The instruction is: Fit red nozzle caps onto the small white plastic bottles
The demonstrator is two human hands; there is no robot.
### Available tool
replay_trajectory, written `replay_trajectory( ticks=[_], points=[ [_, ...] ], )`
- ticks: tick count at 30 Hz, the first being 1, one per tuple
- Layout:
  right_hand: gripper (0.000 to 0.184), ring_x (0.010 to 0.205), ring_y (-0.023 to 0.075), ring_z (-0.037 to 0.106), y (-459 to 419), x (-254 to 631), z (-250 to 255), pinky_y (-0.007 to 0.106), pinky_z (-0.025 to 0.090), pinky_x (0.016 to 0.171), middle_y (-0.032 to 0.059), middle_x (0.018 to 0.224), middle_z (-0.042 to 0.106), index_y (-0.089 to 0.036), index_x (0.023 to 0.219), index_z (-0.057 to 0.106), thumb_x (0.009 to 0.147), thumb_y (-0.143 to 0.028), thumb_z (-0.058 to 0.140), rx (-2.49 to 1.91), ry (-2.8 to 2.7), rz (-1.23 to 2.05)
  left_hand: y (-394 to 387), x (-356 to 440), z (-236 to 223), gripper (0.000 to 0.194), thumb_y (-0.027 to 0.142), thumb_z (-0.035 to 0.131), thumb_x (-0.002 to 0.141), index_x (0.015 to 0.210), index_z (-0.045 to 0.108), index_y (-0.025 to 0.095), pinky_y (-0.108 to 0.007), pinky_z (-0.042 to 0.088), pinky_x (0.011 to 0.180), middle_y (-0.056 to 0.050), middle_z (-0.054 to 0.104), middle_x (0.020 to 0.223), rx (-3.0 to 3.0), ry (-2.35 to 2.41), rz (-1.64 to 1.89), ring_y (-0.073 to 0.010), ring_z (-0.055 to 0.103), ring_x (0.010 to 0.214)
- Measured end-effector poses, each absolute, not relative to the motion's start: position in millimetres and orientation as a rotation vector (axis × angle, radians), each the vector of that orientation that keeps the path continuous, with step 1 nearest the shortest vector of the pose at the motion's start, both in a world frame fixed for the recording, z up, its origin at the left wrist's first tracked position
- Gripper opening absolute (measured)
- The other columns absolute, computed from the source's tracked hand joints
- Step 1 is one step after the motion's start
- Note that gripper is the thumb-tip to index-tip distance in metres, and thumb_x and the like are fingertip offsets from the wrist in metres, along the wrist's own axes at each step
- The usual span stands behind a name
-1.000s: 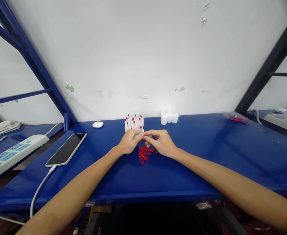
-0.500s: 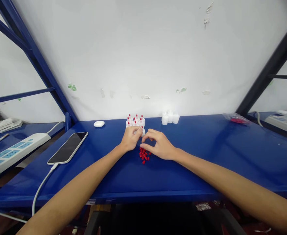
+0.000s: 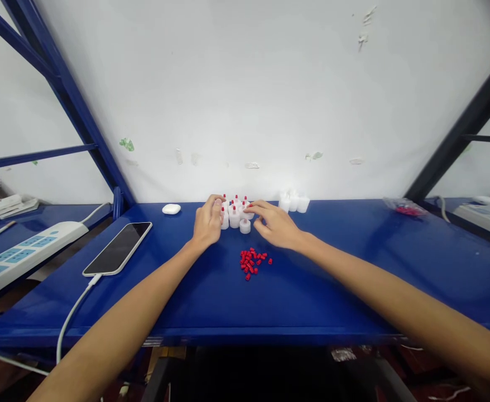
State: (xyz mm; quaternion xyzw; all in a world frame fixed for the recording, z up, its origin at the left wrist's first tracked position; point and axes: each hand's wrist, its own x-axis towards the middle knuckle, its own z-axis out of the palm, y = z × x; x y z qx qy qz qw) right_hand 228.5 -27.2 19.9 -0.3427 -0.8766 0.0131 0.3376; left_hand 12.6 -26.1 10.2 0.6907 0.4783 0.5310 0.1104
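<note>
In the head view, the left hand (image 3: 208, 222) is at the left edge of a tight cluster of red-tipped bottles (image 3: 234, 219) standing on the blue table (image 3: 332, 279). Its grip is half curled, thumb toward the bottles; I can't tell whether it has hold of one. The right hand (image 3: 279, 226) comes in at the cluster's other side, grip open, thumb and forefinger apart, fingertips right by the rightmost bottles; I can't make out if they touch. A low white piece (image 3: 245, 227) stands in front of the cluster, between the hands. Nearer the person, loose red caps (image 3: 251, 260) lie scattered in a small heap. Some plain white bottles (image 3: 294, 203) stand together behind the right hand, near the wall (image 3: 245, 100). Over on the left are a white case (image 3: 171, 209), a phone (image 3: 117, 249) with its cable (image 3: 70, 314) plugged in, and a power strip (image 3: 23, 255). A clear bag (image 3: 404, 207) with something red inside lies far right.
</note>
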Motion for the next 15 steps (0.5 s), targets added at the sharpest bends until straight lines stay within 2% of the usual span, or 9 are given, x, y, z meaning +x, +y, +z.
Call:
replay_trajectory(
  ticks=[6, 10, 12, 15],
  points=[
    [0.043, 0.106, 0.0241, 0.065, -22, 220, 19, 0.037, 0.052, 0.086, 0.0078, 0.133, 0.062, -0.021, 0.126, 0.065, 0.088, -0.013, 0.047, -1.02, -2.484, -0.002, -23, 9, 5, 0.047, 0.048, 0.029, 0.103, 0.096, 0.065, 0.018, -0.027, 0.039, 0.06, 0.004, 0.052, 0.052, 2.158, 1.415, 1.52, -0.014, 0.052, 0.051],
    [0.044, 0.103, 0.0222, 0.064, -28, 228, 15, 0.036, 0.05, 0.085, 0.0094, 0.137, 0.056, -0.022, 0.127, 0.062, 0.087, -0.011, 0.045, -0.979, -2.4, 0.013, -26, 15, 4, 0.047, 0.047, 0.029, 0.103, 0.095, 0.065, 0.017, -0.026, 0.039, 0.062, 0.003, 0.053, 0.055, 2.25, 1.354, 1.442, -0.0141, 0.053, 0.053],
    [0.037, 0.101, 0.0216, 0.062, -33, 235, 18, 0.037, 0.048, 0.087, 0.0101, 0.13, 0.057, -0.02, 0.118, 0.062, 0.086, -0.011, 0.046, -0.933, -2.361, 0.06, -27, 16, 5, 0.047, 0.046, 0.03, 0.102, 0.094, 0.065, 0.017, -0.026, 0.039, 0.062, 0.003, 0.054, 0.056, 2.308, 1.322, 1.39, -0.0143, 0.054, 0.054],
    [0.018, 0.093, 0.021, 0.057, -40, 244, 27, 0.037, 0.045, 0.084, 0.0076, 0.108, 0.06, -0.019, 0.103, 0.055, 0.086, -0.02, 0.053, -0.892, -2.341, 0.242, -29, 16, 7, 0.045, 0.045, 0.031, 0.102, 0.092, 0.065, 0.017, -0.025, 0.039, 0.06, 0.002, 0.055, 0.057, 2.428, 1.236, 1.247, -0.0141, 0.053, 0.054]
  ],
)
